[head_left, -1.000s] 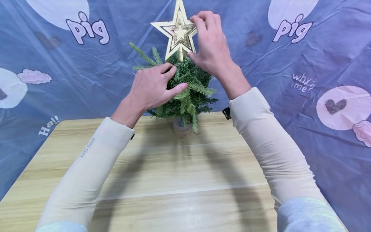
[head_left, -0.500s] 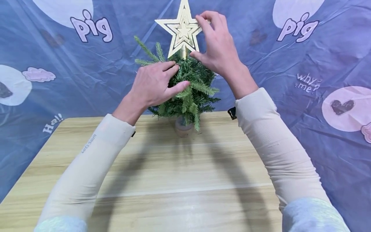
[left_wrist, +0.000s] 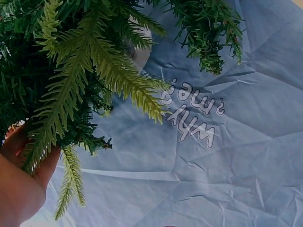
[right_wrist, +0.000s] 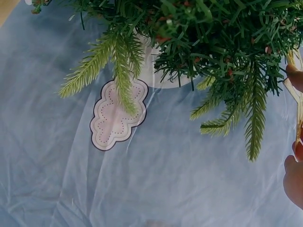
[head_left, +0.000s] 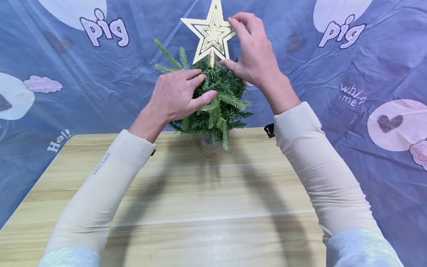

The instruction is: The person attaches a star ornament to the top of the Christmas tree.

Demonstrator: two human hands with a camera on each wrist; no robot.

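Note:
A small artificial Christmas tree point(head_left: 230, 105) stands upright in a little pot point(head_left: 211, 150) on the table. At its top sits a gold star tree topper point(head_left: 213, 34), its stem going down into the foliage. My right hand point(head_left: 258, 55) grips the star's right side, forefinger at the right point and thumb near the lower right point. My left hand point(head_left: 176, 92) holds the upper left foliage, its thumb across the front. In the left wrist view, branches partly cover the left hand point(left_wrist: 21, 189). Only a strip of the star point(right_wrist: 298, 97) shows in the right wrist view, beside right-hand fingertips.
The pale wooden table point(head_left: 213, 215) extends toward me beneath both forearms. A blue printed cloth point(head_left: 287, 85) hangs directly behind the table and tree. Light branch tips point(head_left: 166, 55) stick out at the tree's upper left.
The star tilts slightly, its top leaning a little more to the right. My right hand shifts slightly right with it. The left hand stays at the foliage.

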